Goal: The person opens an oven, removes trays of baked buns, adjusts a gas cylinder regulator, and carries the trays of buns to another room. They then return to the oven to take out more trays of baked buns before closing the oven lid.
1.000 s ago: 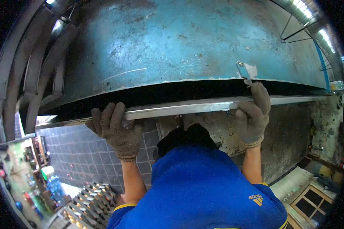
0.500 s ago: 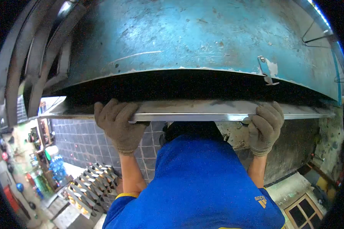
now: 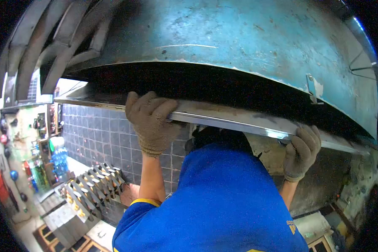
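Note:
My left hand (image 3: pixel 152 122), in a brown knitted glove, has its fingers curled over the upper side of a long metal sheet (image 3: pixel 227 120) with a shiny front edge. Farther right, my right hand (image 3: pixel 301 152), gloved alike, closes round the same edge. My thumbs are partly hidden beneath it. The sheet slopes down to the right and its back part disappears into a dark gap under a large, scratched blue metal body (image 3: pixel 239 38). A small metal latch (image 3: pixel 312 89) hangs from that body's lower rim, above my right hand.
Bent dark metal bars (image 3: pixel 67 25) stand at the upper left. On the lower left is a row of zigzag metal pieces (image 3: pixel 94 187), with blue water bottles (image 3: pixel 59 159) behind it. Grey tiles (image 3: pixel 101 130) cover the floor. A wire bracket (image 3: pixel 361 67) juts out at the right.
The view has tilted, so the sheet's edge now slants down to the right. My left hand appears higher and further right, my right hand slightly lower. Both keep their hold.

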The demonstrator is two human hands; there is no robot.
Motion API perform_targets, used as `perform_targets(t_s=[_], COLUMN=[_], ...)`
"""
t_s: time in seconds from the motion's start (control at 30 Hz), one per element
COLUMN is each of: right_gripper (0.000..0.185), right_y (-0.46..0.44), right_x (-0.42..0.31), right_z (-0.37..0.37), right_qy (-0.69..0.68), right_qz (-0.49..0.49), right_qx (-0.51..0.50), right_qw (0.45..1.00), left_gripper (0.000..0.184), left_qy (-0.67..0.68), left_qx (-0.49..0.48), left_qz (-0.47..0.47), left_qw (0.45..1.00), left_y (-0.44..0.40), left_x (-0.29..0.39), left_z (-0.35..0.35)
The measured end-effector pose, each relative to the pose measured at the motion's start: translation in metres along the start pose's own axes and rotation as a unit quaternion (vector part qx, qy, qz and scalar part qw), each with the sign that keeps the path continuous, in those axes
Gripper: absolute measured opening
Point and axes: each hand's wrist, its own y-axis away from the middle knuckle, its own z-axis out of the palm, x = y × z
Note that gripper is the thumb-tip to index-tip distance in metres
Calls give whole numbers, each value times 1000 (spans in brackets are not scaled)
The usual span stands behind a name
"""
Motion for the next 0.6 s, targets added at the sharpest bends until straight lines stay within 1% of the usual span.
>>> perform_targets(t_s=[0.07,0.1,0.17,0.2,0.23,0.3,0.33,0.37,0.4,0.43,0.47,0.5,0.57,0.6], right_gripper=[22,22,22,23,23,24,25,26,28,28,28,28,27,27], right_y=[-1,-4,-6,-8,-9,-7,-7,-11,-22,-25,-25,-27,-32,-32], right_x=[0,-2,-4,-5,-4,-1,1,3,1,2,4,5,4,5], right_z=[-2,0,-2,-3,-4,-6,-6,-6,-6,-5,-6,-7,-11,-11], right_qy=[6,1,11,1,-9,2,-1,-5,-25,-13,-19,-23,-18,-26], right_qz=[-1,17,41,42,43,44,29,14,6,10,1,-8,2,-5], right_qx=[-6,3,10,9,8,4,6,6,13,12,15,18,15,14], right_qw=[1000,1000,999,999,999,999,1000,1000,1000,1000,1000,1000,1000,1000], left_gripper=[45,45,50,51,51,49,45,45,45,45,46,46,50,57], left_qy=[-2,14,-31,-8,7,-32,-21,-9,-17,-24,-43,-29,-36,-25], left_qx=[6,9,-12,-8,-7,15,30,31,13,-6,-11,-9,8,9], left_qz=[-8,-6,-19,-32,-28,-13,-15,-13,-19,-24,-12,-8,-6,-1], left_qw=[1000,1000,999,999,1000,999,999,999,1000,999,999,1000,999,1000], left_y=[4,6,14,17,18,17,17,16,13,13,15,14,11,12], left_x=[1,1,0,0,0,3,4,5,6,6,0,2,5,1], left_z=[2,4,6,5,6,9,10,10,8,8,8,9,7,8])
